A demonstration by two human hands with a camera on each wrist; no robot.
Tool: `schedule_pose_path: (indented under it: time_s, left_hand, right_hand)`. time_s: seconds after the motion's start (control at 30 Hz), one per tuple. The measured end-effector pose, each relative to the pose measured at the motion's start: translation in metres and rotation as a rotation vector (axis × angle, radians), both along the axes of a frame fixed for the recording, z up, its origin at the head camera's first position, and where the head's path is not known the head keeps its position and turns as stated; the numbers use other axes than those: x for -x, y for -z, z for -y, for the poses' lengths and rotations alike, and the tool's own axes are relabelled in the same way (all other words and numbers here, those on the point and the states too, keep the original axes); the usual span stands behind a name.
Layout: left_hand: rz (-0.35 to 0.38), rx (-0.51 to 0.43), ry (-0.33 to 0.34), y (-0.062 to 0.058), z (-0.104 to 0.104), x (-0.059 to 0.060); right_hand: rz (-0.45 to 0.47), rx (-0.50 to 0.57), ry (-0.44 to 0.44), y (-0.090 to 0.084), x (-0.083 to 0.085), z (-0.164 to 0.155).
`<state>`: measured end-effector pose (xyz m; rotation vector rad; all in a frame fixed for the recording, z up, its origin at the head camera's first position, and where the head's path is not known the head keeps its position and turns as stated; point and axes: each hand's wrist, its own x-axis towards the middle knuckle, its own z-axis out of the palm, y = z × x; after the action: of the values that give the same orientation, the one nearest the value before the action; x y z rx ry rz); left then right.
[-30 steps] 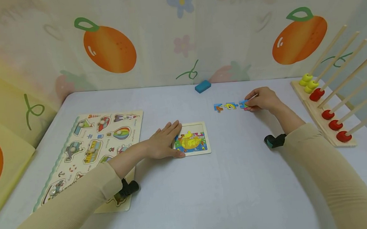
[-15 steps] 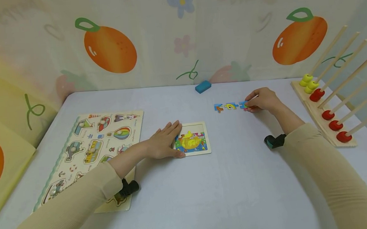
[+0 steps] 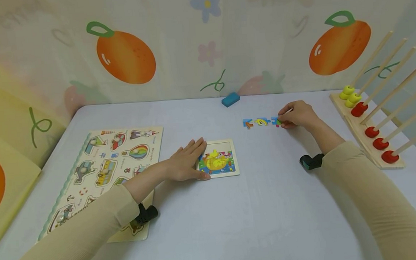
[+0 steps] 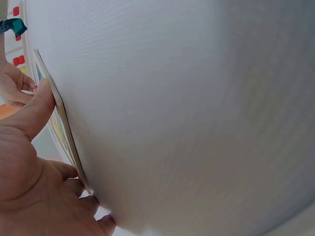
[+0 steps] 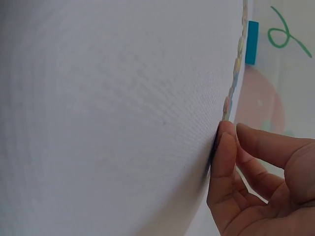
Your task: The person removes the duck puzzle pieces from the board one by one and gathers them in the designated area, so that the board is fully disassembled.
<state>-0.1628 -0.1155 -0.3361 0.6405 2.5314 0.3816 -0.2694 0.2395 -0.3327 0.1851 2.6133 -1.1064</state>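
Observation:
My left hand (image 3: 186, 161) lies flat with fingers spread over the left side of a small framed jigsaw puzzle (image 3: 234, 156). Its picture is a yellow duck, and bare backing shows along the top. In the left wrist view, the thumb (image 4: 42, 105) rests along the frame's edge. Beyond the frame, several jigsaw pieces (image 3: 261, 121) form a short row. My right hand (image 3: 300, 113) pinches the rightmost puzzle piece (image 3: 274, 120) at its right end; fingertips partly hide it. From the right wrist, the row appears edge-on past the fingertips (image 5: 227, 127).
A large wooden peg puzzle board (image 3: 102, 153) lies under my left forearm. A blue block (image 3: 230, 100) sits near the back edge. At right stands a wooden peg counter (image 3: 365, 135) with tall rods and red and yellow beads. A printed cloth hangs behind the white table (image 3: 250, 223).

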Motion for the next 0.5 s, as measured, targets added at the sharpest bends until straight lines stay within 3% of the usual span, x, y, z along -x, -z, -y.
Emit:
schedule_pose_path:
  time_s: [0.17, 0.37, 0.5]
  left_hand:
    - [0.005, -0.001, -0.005, 0.001, 0.0, 0.0]
    - [0.001, -0.003, -0.019, 0.009, 0.001, 0.003]
    - [0.002, -0.005, -0.017, 0.007, 0.001, 0.002]
  right_hand:
    - [-0.094, -0.052, 0.034, -0.001, -0.001, 0.003]
    - [-0.179, -0.004, 0.033, -0.005, -0.005, 0.014]
    - [-0.203, 0.029, -0.009, -0.006, -0.01, 0.027]
